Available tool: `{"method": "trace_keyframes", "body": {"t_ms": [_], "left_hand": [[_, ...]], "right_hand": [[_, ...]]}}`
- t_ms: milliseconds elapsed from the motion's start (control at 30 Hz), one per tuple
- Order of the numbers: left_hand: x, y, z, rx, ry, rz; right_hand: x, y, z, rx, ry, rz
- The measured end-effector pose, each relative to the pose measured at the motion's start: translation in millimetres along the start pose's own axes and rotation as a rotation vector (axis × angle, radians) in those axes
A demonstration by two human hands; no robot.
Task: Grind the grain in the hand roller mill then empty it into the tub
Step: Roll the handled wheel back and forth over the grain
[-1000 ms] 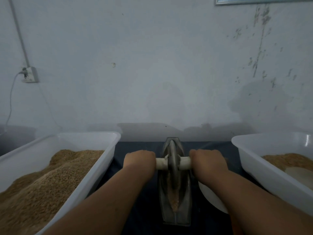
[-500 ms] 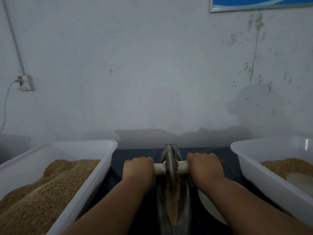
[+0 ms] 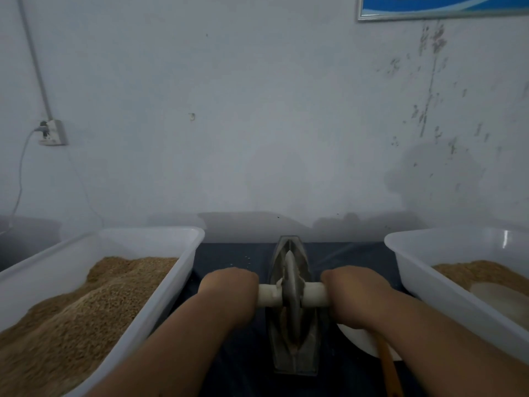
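head view, left tub (image 3: pixel 183 270) heaped with grain (image 3: pixel 86 305), right tub (image 3: pixel 415 270) part-filled

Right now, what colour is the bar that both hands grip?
The bar is off-white, clearest in the head view.

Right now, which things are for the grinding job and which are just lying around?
For the job: roller mill, left hand, right hand, left tub of grain, right tub.
Just lying about: wall socket, framed picture, white dish.
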State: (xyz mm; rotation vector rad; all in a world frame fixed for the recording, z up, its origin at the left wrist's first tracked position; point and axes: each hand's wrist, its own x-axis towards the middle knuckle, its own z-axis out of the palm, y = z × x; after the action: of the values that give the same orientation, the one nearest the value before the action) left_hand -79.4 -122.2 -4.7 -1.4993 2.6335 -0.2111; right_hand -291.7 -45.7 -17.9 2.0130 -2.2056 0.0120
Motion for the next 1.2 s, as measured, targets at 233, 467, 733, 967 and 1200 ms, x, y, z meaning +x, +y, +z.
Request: {"method": "trace_keyframes", "body": {"t_ms": [233,467,733,967,1200], "left_hand": [[32,4,4,0.012,0.047,-0.033],[69,8,11,-0.012,0.165,-0.108],[56,7,10,-0.027,0.155,-0.075],[13,4,4,-0.005,0.055,-0.025],[-13,0,-4,-0.019,-0.008,0.023]], "right_hand": [[23,2,11,-0.007,0.063,0.09],[64,10,26,-0.094,0.254,0.125],[53,7,27,-0.122,0.255,0.097],[7,-5,7,-0.061,0.111,0.065],[-13,-10,-9,-0.088,0.016,-0.005]]}}
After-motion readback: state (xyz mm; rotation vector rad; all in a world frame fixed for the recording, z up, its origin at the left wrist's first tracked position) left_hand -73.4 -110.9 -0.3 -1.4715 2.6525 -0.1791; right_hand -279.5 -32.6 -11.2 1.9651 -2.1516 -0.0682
